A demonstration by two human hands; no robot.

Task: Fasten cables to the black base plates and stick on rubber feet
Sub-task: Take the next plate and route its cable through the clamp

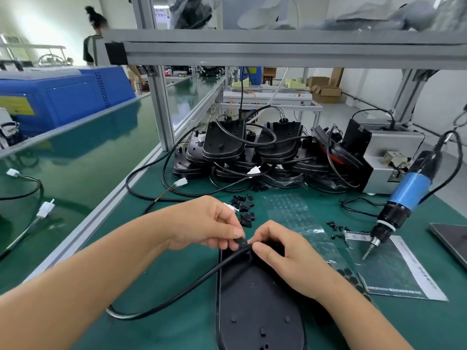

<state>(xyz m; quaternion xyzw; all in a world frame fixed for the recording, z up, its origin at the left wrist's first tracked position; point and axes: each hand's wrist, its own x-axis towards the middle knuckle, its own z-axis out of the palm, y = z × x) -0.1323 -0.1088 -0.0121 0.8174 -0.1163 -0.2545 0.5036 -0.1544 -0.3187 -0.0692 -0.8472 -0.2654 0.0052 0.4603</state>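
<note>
Lowest in the frame I see the plate [257,306] lying flat on the bench [164,274], with the cable [177,294] looping off its left edge and back up to its far end. There both hands meet. My left hand [204,223] pinches a small black clip [241,242] between thumb and forefinger, right over the cable. My right hand [285,256] curls down on the plate's far end, fingertips pressing at the cable; how firmly it grips I cannot tell.

The risk, as I judge it, is the clip seating crooked or beside the cable, since the fingers hide the seat. The loose loop could also tug the cable out of line if it springs.

Just beyond lie spare clips [243,207] and a clear sheet of feet [293,213]; a stray sleeve could scatter them. To the right the driver [404,195] rests tip-down near loose screws [337,227]. Farthest, the stack [252,152] of plates sits tangled in cables, which could snag.
</note>
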